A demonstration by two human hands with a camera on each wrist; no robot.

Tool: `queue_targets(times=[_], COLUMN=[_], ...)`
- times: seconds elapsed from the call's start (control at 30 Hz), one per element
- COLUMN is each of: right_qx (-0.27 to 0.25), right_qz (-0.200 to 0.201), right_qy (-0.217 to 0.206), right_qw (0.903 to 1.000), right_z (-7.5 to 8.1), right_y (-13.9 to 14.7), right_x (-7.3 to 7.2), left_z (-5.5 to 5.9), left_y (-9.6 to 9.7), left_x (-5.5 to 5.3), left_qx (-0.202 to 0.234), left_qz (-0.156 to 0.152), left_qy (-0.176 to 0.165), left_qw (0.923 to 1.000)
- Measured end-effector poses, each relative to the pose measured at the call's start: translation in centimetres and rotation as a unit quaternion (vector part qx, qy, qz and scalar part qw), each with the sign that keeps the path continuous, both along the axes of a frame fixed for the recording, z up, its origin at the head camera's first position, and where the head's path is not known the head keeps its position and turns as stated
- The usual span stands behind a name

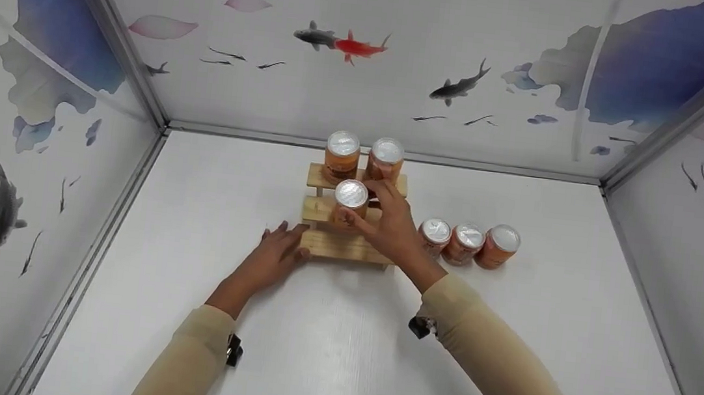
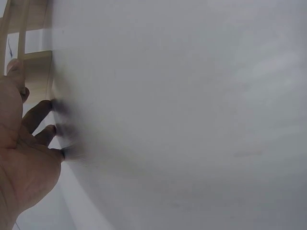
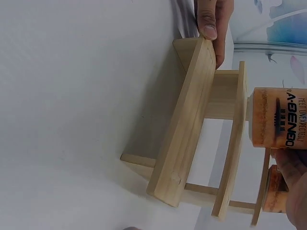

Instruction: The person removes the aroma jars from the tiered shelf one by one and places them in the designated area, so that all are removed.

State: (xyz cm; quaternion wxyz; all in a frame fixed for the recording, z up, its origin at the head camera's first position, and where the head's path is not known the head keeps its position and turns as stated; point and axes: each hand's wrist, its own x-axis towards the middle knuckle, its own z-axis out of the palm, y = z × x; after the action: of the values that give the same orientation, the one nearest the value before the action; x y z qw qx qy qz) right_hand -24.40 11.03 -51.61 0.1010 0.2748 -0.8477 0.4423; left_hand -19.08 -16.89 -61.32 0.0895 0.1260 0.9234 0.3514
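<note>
A three-step wooden rack (image 1: 347, 247) stands on the white table. My left hand (image 1: 274, 256) is at its left end, thumb and a finger about the end of the lowest step; the other fingers spread near the tabletop in the left wrist view. My right hand (image 1: 393, 228) holds an upright orange can (image 3: 278, 117) with a silver lid and dark lettering, at the middle step. Whether its base touches the step I cannot tell. On the top step stand two similar cans, a left can (image 1: 341, 156) and a right can (image 1: 386, 156), the right one partly behind my fingers.
Right of the rack, three more cans stand in a row on the table (image 1: 335, 353): a near can (image 1: 435, 236), a middle can (image 1: 463, 243) and an outer can (image 1: 498, 247). Walls printed with fish and blue leaves enclose the back (image 1: 362, 100) and both sides.
</note>
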Motion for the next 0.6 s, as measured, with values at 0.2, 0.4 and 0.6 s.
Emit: queue_targets(times=[0.2,0.4,0.6], right_qx=[-0.014,-0.024,-0.005], right_qz=[-0.022,-0.038,-0.068], right_qy=[-0.003,0.009,0.024], right_qw=[0.9997,0.9989,0.9974], right_z=[-0.2,-0.5,-1.0], right_y=[2.1,4.6,7.3], right_x=[1.1,2.0,3.0], left_z=[-0.2,-0.1,0.0], left_y=[0.0,0.1,0.2], left_x=[-0.1,-0.3,-0.3], left_qx=[0.001,-0.005,-0.012], left_qz=[-0.004,0.002,0.007], left_qy=[0.005,0.001,-0.016], left_qw=[1.0000,1.0000,0.9998])
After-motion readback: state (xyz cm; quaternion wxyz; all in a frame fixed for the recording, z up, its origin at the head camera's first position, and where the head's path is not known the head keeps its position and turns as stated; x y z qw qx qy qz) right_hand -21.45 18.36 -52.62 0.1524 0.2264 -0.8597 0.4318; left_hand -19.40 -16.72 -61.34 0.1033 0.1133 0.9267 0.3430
